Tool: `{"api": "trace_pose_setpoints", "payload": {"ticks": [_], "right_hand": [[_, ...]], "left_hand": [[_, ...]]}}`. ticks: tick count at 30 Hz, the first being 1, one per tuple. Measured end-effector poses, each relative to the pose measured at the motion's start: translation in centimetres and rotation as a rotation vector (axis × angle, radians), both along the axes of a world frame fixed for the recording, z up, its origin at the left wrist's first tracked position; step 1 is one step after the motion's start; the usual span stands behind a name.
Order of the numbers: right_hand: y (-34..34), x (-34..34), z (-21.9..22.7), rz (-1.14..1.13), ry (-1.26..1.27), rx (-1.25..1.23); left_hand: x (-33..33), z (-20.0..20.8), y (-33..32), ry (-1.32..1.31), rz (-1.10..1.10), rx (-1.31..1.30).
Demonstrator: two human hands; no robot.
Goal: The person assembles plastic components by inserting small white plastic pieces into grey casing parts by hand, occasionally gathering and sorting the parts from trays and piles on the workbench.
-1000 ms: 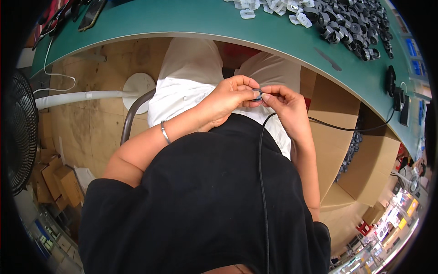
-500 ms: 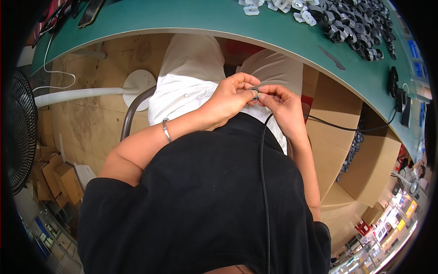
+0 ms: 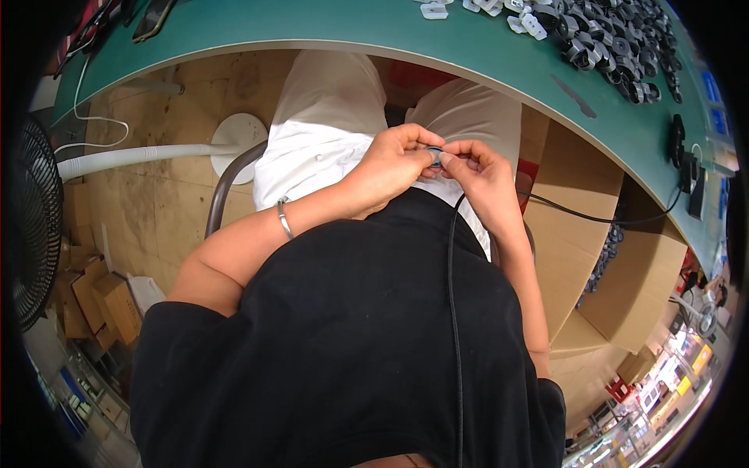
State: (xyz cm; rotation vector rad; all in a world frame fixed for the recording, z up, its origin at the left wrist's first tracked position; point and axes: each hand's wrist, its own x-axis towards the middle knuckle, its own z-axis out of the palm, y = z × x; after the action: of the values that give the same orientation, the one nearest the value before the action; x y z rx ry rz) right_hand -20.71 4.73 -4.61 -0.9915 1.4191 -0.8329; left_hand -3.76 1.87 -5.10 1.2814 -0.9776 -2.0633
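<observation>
Left hand and right hand meet over the lap, both pinching one small dark part between thumbs and fingertips, which hide much of it. Beyond them curves the green table, bearing clear pieces and heaped dark pieces toward the right. A black cable runs down the shirt, and an open box stands right of the right hand

Two bare hands, one silver metal bracelet, one black round fan, one green worktop; the piled dark plastic pieces I cannot count.
</observation>
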Motion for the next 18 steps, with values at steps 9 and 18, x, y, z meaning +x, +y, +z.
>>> {"api": "trace_pose_setpoints", "payload": {"ticks": [9, 18], "right_hand": [[0.3, -0.2, -1.1, 0.045, 0.192, -0.102], [0.1, -0.5, -0.6, 0.198, 0.347, -0.492]], "left_hand": [[0.2, -0.8, -0.3, 0.259, 0.069, 0.271], [1.2, -1.0, -1.0, 0.248, -0.158, 0.351]]}}
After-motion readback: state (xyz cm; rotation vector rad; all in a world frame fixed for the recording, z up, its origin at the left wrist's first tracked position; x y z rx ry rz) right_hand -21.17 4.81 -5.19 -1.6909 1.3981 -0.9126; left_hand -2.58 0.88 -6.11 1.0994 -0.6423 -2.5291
